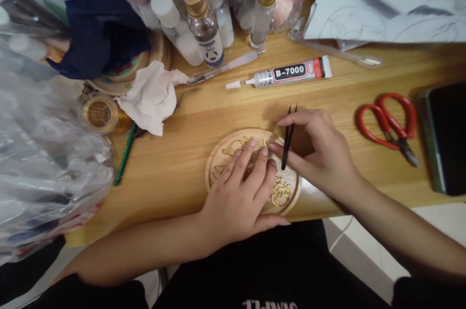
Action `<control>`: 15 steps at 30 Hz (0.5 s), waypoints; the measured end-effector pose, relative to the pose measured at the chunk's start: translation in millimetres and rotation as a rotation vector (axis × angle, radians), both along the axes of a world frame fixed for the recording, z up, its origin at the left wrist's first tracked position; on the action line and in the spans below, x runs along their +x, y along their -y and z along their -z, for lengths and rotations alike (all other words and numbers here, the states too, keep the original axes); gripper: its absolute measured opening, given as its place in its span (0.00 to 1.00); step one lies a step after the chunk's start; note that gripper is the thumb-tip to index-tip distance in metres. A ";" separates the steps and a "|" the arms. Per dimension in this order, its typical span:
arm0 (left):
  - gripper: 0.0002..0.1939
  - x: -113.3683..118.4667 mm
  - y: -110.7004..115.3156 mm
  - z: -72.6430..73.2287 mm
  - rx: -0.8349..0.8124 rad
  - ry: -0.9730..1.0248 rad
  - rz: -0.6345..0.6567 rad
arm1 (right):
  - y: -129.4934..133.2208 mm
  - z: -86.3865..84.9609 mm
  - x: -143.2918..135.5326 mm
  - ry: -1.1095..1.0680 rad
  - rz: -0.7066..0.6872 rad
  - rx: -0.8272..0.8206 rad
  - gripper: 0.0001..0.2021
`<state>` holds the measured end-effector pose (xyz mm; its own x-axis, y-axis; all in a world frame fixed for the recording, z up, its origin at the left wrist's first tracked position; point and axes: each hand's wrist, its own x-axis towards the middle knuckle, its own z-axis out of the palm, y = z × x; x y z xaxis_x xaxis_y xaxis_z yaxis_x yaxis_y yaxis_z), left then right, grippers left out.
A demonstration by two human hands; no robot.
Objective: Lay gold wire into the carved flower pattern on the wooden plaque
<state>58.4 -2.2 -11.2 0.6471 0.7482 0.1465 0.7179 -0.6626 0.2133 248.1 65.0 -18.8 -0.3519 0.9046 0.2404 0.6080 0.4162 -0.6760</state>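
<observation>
A round wooden plate (212,157) with gold wire outlines (281,192) lies near the table's front edge. Over its middle rests my left hand (242,192), fingers spread and pressing on the surface, covering part of the pattern. At the plate's right side, my right hand (320,153) holds black tweezers (288,141) between thumb and fingers, their tips pointing away from me. A thin gold wire (265,140) rises from the plate's upper part, close to my right fingertips; whether they touch it is unclear.
A B-7000 glue tube (291,74) and a pen (240,61) lie behind the plate, before several bottles (209,37). Red-handled pliers (389,124) and a dark phone (446,139) are right. Left are crumpled tissue (151,97), a wire spool (100,113), a green pencil (124,156) and plastic bags (47,153).
</observation>
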 end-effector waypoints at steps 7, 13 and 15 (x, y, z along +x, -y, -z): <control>0.42 -1.2 1.4 1.5 -0.023 0.019 0.003 | 0.7 0.5 1.5 -0.064 -0.216 0.006 0.13; 0.41 -1.4 1.6 2.8 -0.019 0.035 0.006 | -1.7 1.0 1.8 -0.068 -0.265 -0.014 0.14; 0.41 -1.7 1.6 3.0 -0.014 0.037 0.006 | -2.2 0.4 1.7 -0.067 -0.263 -0.030 0.13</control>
